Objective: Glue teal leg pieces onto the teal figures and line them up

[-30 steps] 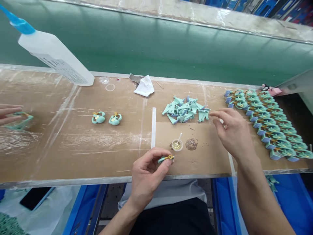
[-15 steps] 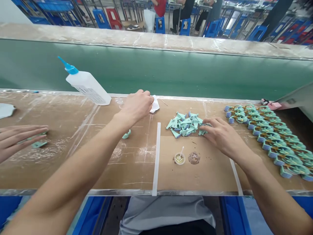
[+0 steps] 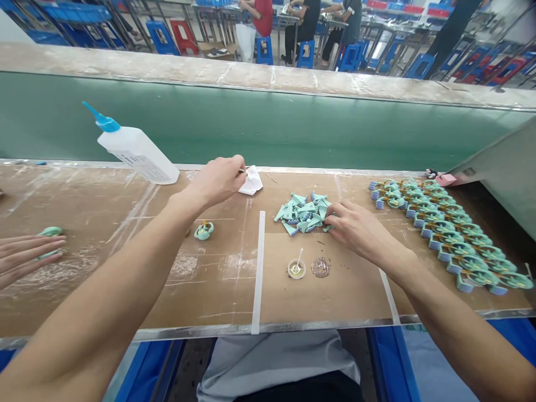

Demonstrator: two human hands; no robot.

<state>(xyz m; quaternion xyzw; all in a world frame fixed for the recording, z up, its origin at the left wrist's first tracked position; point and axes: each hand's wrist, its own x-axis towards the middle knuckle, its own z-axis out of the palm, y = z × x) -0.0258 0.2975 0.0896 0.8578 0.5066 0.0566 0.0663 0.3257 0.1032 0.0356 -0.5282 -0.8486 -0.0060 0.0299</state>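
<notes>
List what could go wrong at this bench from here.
The right hand is pressing into the loose pile of mint-green plastic parts, so pieces might slide toward the open cup of yellow liquid below it. The left hand, beside the white cloth, could catch the blue-nozzled squeeze bottle and tip it.
</notes>
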